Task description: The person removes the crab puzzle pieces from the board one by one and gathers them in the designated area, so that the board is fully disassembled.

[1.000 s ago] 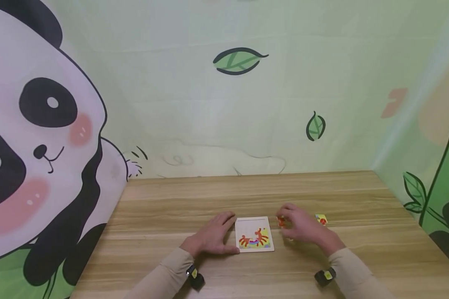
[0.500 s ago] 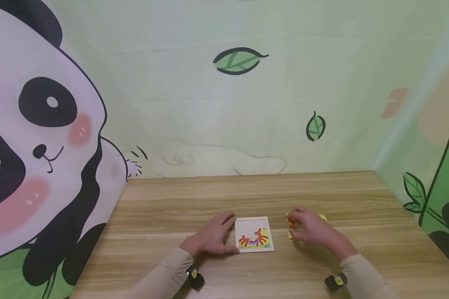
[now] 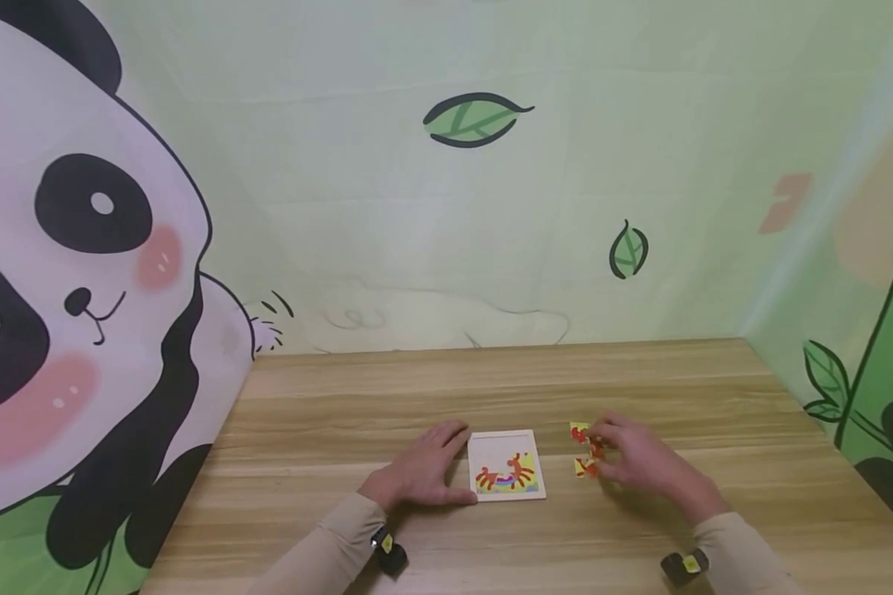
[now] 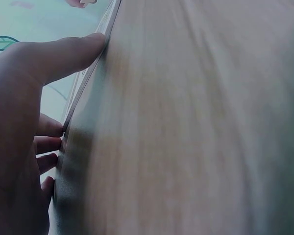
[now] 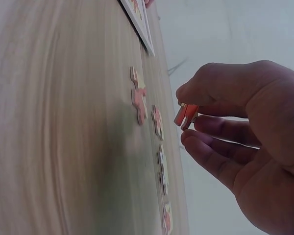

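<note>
The tray (image 3: 494,447) lies flat on the table (image 3: 342,397), its lower part filled by picture pieces (image 3: 506,482) in red and yellow, its upper part pale and bare. At its left edge rests the left hand (image 3: 422,473), thumb and fingers spread apart, touching the side. To the right of the tray, just apart from it, the right hand (image 3: 643,461) pinches a red piece (image 5: 187,114) between thumb and fingertips, above the table. Loose pieces (image 5: 138,95) lie on the wood between tray and right hand and beneath that hand. Behind the tray stands a pale green wall (image 3: 342,207).
</note>
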`<state>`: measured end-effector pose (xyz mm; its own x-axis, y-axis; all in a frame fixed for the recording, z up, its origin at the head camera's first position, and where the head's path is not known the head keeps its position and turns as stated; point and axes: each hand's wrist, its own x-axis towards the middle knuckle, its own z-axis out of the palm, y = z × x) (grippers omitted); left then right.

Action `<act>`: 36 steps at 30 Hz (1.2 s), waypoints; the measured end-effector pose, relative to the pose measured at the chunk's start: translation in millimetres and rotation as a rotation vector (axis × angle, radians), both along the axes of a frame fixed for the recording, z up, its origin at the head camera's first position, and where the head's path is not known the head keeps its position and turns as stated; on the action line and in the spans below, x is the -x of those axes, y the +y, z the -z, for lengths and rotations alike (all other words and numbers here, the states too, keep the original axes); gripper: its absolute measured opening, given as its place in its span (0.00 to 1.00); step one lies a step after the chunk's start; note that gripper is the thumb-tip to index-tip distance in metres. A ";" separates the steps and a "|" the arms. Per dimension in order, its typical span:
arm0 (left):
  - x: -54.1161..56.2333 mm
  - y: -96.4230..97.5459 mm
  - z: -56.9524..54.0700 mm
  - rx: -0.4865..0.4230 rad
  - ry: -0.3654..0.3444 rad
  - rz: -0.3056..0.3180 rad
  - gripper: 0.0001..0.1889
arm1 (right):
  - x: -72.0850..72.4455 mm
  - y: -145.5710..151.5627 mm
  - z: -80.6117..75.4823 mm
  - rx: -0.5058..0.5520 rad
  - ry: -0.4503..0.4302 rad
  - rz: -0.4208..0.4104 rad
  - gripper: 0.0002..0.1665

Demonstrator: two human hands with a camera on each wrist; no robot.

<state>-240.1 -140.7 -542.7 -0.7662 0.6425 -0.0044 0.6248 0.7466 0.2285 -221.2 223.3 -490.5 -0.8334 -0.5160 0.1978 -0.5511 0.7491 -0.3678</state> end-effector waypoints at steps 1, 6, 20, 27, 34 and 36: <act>0.2 -0.2 0.1 0.003 0.002 -0.002 0.55 | -0.4 1.1 -0.3 -0.001 0.006 -0.002 0.22; 0.8 -0.7 -0.1 0.009 0.007 0.000 0.55 | -2.4 8.2 -0.4 -0.018 0.023 -0.016 0.19; -0.3 0.9 -0.9 0.006 -0.012 -0.006 0.55 | -5.5 22.6 4.8 -0.068 0.036 0.016 0.20; -1.1 0.6 -2.5 0.004 -0.010 -0.006 0.55 | -5.4 25.7 6.1 -0.091 0.059 0.016 0.24; -1.9 0.4 -3.3 0.013 -0.005 -0.007 0.55 | -5.6 29.5 8.1 -0.112 0.018 0.041 0.24; -1.9 0.5 -3.2 0.015 -0.001 -0.006 0.55 | -5.4 30.3 9.0 -0.118 0.010 0.046 0.24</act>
<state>-238.1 -140.3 -539.5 -0.7702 0.6376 -0.0149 0.6198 0.7538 0.2183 -215.8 253.5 -499.6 -0.8550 -0.4974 0.1466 -0.5184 0.8112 -0.2706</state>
